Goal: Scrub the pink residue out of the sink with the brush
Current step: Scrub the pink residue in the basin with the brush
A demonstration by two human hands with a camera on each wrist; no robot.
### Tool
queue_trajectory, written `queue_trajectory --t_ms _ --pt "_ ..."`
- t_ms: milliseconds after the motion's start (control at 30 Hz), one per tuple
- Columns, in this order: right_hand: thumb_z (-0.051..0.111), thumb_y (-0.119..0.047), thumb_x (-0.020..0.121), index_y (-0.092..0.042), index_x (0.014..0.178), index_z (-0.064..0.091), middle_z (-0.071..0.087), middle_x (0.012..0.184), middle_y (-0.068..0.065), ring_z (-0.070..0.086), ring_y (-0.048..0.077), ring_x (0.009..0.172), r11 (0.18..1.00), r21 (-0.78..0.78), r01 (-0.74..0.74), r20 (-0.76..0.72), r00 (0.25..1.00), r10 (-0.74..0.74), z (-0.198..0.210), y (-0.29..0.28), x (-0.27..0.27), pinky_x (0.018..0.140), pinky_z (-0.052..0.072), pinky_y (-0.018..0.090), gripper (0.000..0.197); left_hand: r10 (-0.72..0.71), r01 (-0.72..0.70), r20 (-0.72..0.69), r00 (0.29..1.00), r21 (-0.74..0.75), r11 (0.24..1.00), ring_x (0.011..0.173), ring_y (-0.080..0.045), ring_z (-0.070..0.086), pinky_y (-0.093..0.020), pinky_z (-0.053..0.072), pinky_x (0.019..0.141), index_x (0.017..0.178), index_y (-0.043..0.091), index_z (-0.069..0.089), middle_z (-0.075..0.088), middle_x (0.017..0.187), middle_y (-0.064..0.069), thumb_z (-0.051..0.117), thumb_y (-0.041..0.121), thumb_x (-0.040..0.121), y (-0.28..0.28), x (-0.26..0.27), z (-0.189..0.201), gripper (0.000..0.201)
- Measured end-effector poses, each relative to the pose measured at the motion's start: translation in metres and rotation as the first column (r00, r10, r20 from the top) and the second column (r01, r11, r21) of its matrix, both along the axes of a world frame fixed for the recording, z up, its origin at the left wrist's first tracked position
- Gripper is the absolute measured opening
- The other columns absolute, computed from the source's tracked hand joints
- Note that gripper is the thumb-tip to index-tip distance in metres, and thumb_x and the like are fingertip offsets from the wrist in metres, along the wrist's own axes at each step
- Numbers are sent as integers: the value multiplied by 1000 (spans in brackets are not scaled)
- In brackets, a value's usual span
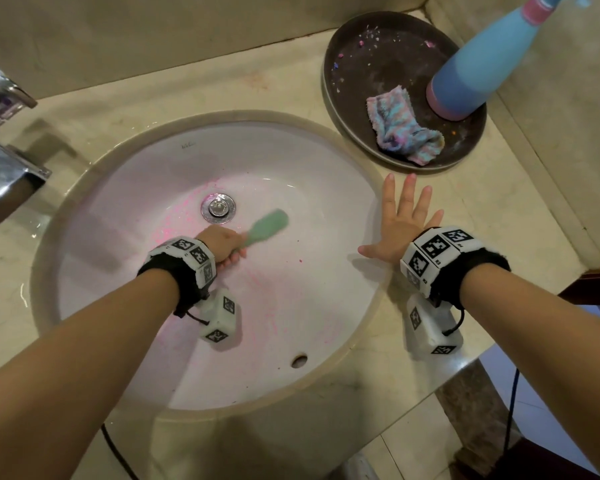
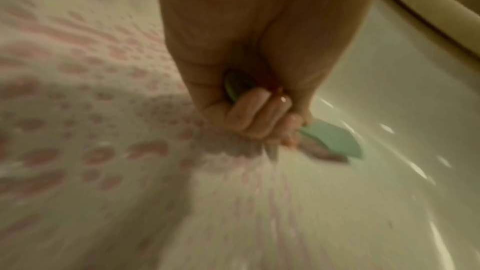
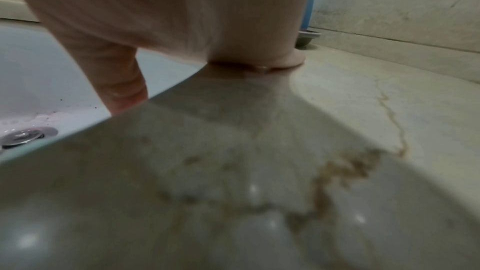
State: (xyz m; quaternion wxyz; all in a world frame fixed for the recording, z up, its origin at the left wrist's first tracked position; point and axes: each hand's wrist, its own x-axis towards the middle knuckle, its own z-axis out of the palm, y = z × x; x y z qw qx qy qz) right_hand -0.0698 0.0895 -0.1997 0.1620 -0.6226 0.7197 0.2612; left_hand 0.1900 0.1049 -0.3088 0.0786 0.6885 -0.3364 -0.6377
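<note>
My left hand [image 1: 224,249] grips the handle of a green brush [image 1: 267,226] low inside the white oval sink [image 1: 312,161], just right of the chrome drain [image 1: 218,206]. The brush head is blurred. In the left wrist view my fingers [image 2: 259,114] curl round the green brush [image 2: 330,139] over the basin. Pink residue [image 1: 174,230] speckles the basin left of the drain and the pink residue [image 2: 98,155] shows as blotches in the left wrist view. My right hand [image 1: 400,220] rests flat with fingers spread on the counter at the sink's right rim, holding nothing.
A chrome tap [image 1: 7,157] stands at the left edge. At the back right a dark round tray [image 1: 361,64] holds a blue spray bottle [image 1: 478,71] and a crumpled pastel cloth [image 1: 402,129]. The beige stone counter [image 1: 499,209] ends at walls behind and right.
</note>
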Motion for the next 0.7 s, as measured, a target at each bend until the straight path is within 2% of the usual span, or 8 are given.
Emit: queue_trajectory --t_ms 67,133,200,300,433,533,600,700 --pt "69 -51 74 -21 142 -31 -34 149 12 -22 39 139 1000 -6 -2 -6 1000 2 0 0 0 112 -1 59 125 210 -210 22 977 -13 978 23 -6 34 -10 27 31 65 5 54 44 31 4 44 35 97 -11 9 1 45" --pt "69 -51 74 -21 142 -31 -33 149 12 -21 39 140 1000 -13 -3 -10 1000 3 0 1 1 111 0 59 124 279 -278 -11 960 68 958 21 -6 31 -8 24 29 65 5 50 41 29 4 38 36 99 -18 11 2 48" --pt "69 -50 74 -21 142 -30 -33 150 12 -21 39 140 1000 -13 -4 -9 1000 4 0 1 1 111 0 59 124 220 -212 -55 974 123 969 21 -5 31 -8 23 29 66 5 48 40 30 4 36 37 100 -16 7 -1 48" --pt "69 -50 75 -20 142 -31 -33 149 12 -21 39 140 1000 -7 -3 -9 1000 3 0 0 1 111 0 59 123 -4 15 -87 996 123 992 25 -6 33 -10 26 31 68 5 54 41 33 5 41 35 99 -2 -5 -7 45" --pt "68 -51 75 -20 141 -31 -33 149 13 -21 40 140 1000 -13 -9 -12 1000 9 0 0 0 111 0 59 123 -88 120 -173 981 187 975 28 -8 31 -11 25 33 68 4 56 40 37 3 42 34 99 11 -11 -6 45" --pt "68 -51 75 -20 141 -32 -34 149 13 -21 40 139 1000 -8 -9 -13 1000 9 -1 0 0 111 0 59 123 88 -82 -61 994 94 992 25 -5 33 -10 25 30 68 6 54 42 33 6 41 37 98 -3 1 -7 45" --pt "68 -50 75 -20 141 -32 -34 149 13 -22 40 139 1000 -3 -5 -10 1000 5 -1 -1 0 111 0 59 123 271 -261 -86 959 112 959 22 -5 32 -8 23 29 66 6 48 40 31 5 37 38 99 -15 8 -5 47" --pt "68 -50 75 -21 141 -32 -34 149 13 -22 40 139 1000 -5 -8 -7 1000 8 -2 -2 0 111 -1 60 123 294 -267 -129 947 192 944 21 -6 30 -7 22 29 66 7 44 37 31 5 34 40 100 -20 6 -4 48"
